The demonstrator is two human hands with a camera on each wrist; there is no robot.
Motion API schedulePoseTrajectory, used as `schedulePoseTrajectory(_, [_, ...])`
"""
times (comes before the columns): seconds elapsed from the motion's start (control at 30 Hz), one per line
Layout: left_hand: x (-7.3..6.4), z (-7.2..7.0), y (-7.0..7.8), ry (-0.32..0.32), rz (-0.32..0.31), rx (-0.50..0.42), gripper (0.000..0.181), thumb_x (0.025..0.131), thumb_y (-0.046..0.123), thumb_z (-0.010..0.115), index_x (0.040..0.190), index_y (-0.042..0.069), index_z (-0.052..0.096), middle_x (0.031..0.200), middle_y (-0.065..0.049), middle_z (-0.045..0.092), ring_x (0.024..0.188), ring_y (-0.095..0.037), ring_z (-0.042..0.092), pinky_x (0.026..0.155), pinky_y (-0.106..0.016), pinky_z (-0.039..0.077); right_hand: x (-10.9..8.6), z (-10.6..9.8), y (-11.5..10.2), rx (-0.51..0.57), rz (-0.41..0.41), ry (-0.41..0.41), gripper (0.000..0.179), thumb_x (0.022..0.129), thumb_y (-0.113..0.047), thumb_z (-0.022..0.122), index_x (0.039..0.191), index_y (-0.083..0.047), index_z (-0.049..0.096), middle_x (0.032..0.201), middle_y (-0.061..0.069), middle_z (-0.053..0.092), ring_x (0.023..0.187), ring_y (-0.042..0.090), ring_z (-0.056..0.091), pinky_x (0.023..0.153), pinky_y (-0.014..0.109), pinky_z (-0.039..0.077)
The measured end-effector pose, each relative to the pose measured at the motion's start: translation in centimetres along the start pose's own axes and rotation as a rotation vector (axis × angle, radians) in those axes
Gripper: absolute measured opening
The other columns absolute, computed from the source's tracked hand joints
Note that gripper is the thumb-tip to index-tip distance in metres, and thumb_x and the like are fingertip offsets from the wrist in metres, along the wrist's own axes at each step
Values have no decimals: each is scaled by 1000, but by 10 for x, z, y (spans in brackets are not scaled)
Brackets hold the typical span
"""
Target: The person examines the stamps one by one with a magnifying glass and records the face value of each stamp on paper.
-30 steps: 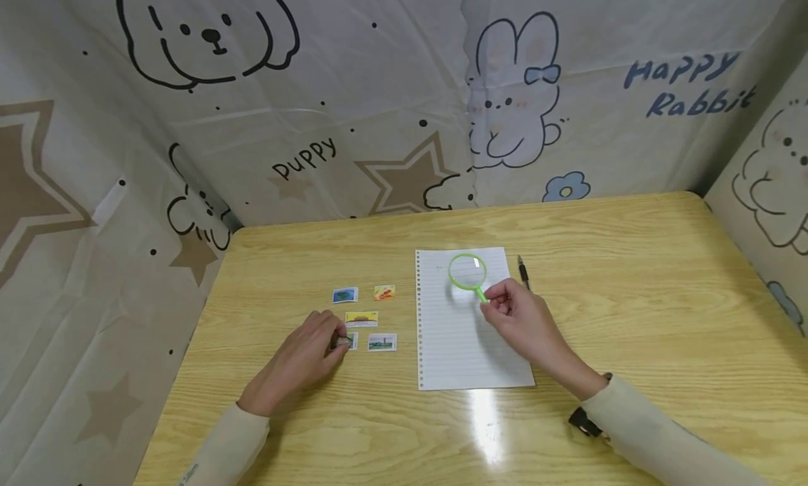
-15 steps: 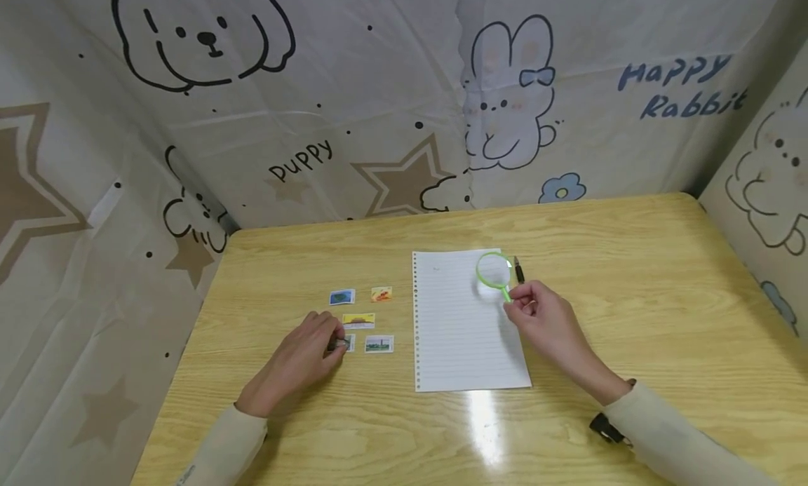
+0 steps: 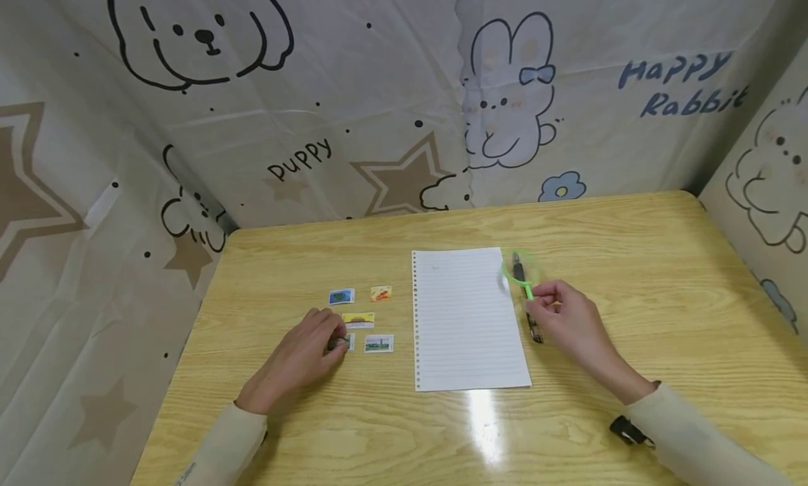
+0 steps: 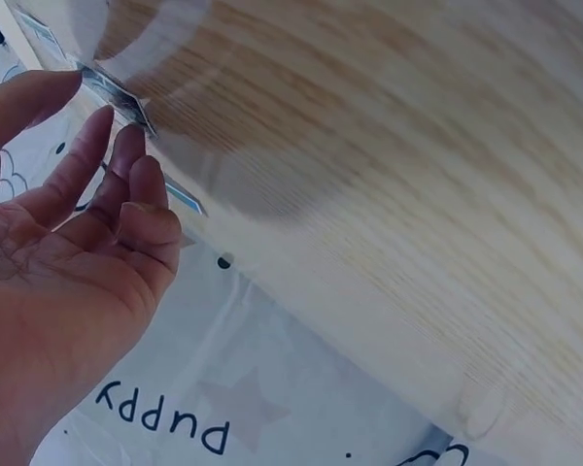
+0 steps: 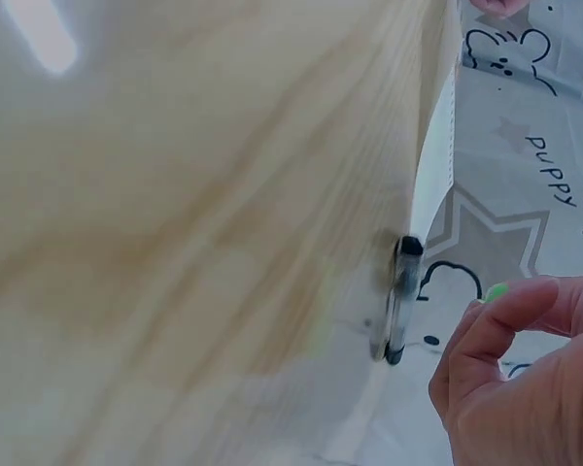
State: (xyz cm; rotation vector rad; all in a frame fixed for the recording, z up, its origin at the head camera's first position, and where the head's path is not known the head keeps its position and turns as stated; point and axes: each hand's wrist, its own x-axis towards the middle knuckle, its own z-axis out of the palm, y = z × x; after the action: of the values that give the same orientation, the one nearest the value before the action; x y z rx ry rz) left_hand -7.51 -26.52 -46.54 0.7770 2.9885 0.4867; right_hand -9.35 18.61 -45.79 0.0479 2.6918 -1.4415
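Note:
In the head view my right hand (image 3: pixel 573 322) pinches the handle of a green-rimmed magnifying glass (image 3: pixel 529 290). Its lens hangs over the upper part of a black pen (image 3: pixel 534 329), by the right edge of a lined sheet of paper (image 3: pixel 467 332). My left hand (image 3: pixel 299 360) rests with bent, loose fingers at a stamp (image 3: pixel 350 342) that it partly covers; the left wrist view shows thumb and fingertips around that stamp without a plain pinch. Nearby lie a yellow stamp (image 3: pixel 359 320), a blue stamp (image 3: pixel 341 297), an orange stamp (image 3: pixel 381 294) and a green landscape stamp (image 3: pixel 379 343).
Everything lies on a wooden table (image 3: pixel 606 247). A cartoon-printed curtain (image 3: pixel 391 86) hangs behind the table and along its sides. Light glares off the tabletop below the paper.
My right hand has moved right with the magnifying glass, from above the paper to over the pen. More of the pen shows now. The left hand stays by its stamp.

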Motion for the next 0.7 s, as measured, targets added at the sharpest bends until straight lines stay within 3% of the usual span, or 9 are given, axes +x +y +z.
schedulePoseTrajectory(0.37, [3,1,2,43,15,-17,24,99,21,83,111,8,67,109,0,64,97,-20,50,80,-39,50,-1,-18,21,-67,42,-14,38,105,-26,72,126,6,67,103,10,68,86,19,58,67,26,47])
schedulePoseTrajectory(0.7, [21,0,13,86,83,-39,30,98,26,85,116,8,69,113,-1,64,106,-22,52,88,-40,50,3,-32,34,-114,66,-27,40,107,-26,71,125,9,66,102,12,69,81,18,59,62,28,48])
